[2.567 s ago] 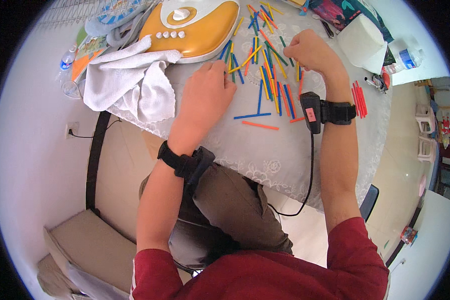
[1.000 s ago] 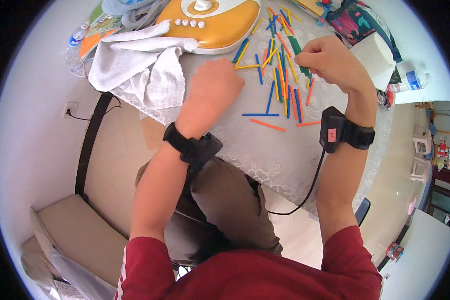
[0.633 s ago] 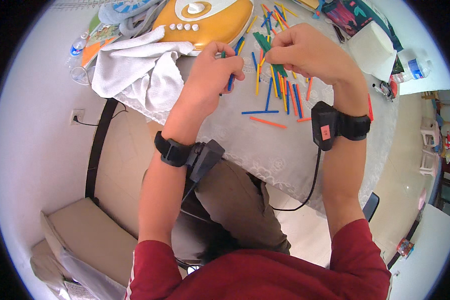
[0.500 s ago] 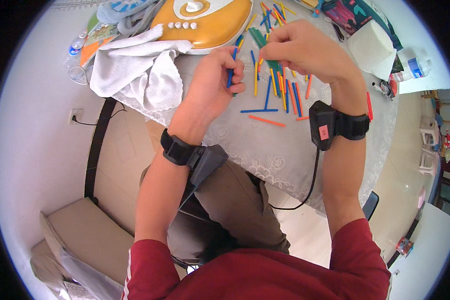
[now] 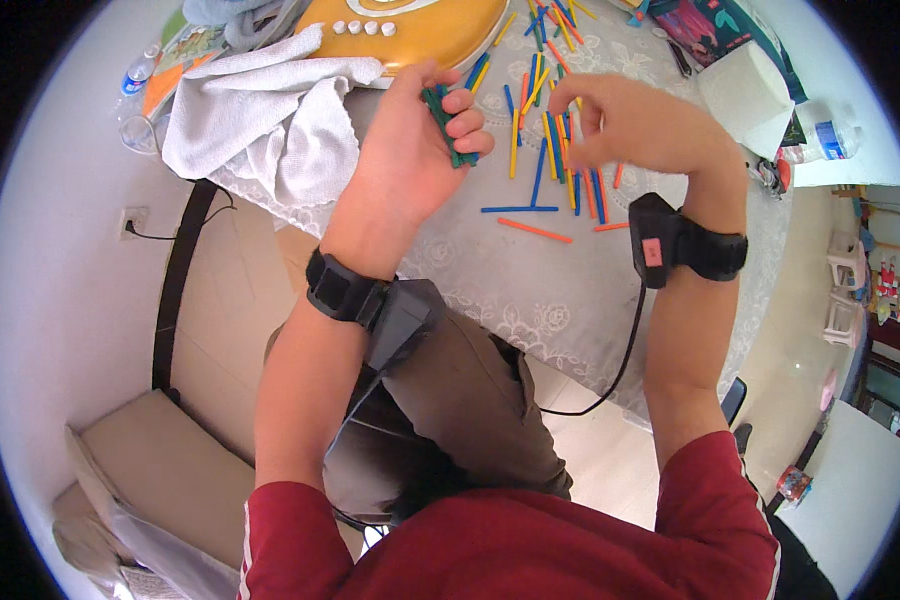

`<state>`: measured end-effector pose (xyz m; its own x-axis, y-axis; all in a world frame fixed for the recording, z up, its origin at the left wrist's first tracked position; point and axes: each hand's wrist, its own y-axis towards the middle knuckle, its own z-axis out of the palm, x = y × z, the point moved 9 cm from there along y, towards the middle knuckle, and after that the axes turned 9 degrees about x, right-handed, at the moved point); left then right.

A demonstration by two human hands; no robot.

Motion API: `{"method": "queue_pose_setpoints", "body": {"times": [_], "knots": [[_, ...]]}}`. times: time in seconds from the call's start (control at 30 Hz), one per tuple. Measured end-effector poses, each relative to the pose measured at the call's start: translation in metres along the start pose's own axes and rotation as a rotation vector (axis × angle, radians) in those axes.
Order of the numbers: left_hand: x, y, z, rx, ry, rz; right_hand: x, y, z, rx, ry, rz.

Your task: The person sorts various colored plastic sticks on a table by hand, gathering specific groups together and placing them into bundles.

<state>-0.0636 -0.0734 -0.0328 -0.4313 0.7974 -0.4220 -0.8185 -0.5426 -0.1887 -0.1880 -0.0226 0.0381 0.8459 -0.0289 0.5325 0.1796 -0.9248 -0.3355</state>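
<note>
We see a bundle of dark green sticks (image 5: 440, 112) in the left hand (image 5: 410, 140), lying slantwise across the upturned palm, with the fingers curled over it. How many there are we cannot count, because the fingers cover part of them. The right hand (image 5: 635, 120) has its thumb and forefinger apart, above the scattered blue, yellow and orange sticks; we see nothing gripped there, though its fingertips are a little blurred.

Just left of and nearer than that pile, 2 blue sticks (image 5: 519, 209) make an upside-down T, and 1 orange stick (image 5: 535, 230) lies on the near side of it. We judge that if the left fingers loosen, smooth green sticks could slide out and mix with the other colours. The right fingertips could also pinch 2 sticks at once or nudge neighbours, since they lie so close together.

Farther left, a white cloth (image 5: 270, 120) hangs over the table edge beside an orange-yellow appliance (image 5: 420, 40); a white roll (image 5: 745, 95) sits to the far right.
</note>
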Motion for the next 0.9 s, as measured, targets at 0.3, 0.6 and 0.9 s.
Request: {"method": "queue_pose_setpoints", "body": {"times": [0.3, 0.6, 0.9], "knots": [[-0.010, -0.006, -0.003, -0.067, 0.094, 0.030, -0.026, 0.005, 0.036, 0.211, -0.083, 0.380], [-0.008, -0.006, -0.007, -0.032, 0.165, 0.019, -0.030, 0.012, 0.043, 0.169, -0.148, 0.405], [-0.005, -0.001, -0.011, -0.040, 0.154, 0.013, -0.032, 0.013, 0.045, 0.142, -0.169, 0.450]]}}
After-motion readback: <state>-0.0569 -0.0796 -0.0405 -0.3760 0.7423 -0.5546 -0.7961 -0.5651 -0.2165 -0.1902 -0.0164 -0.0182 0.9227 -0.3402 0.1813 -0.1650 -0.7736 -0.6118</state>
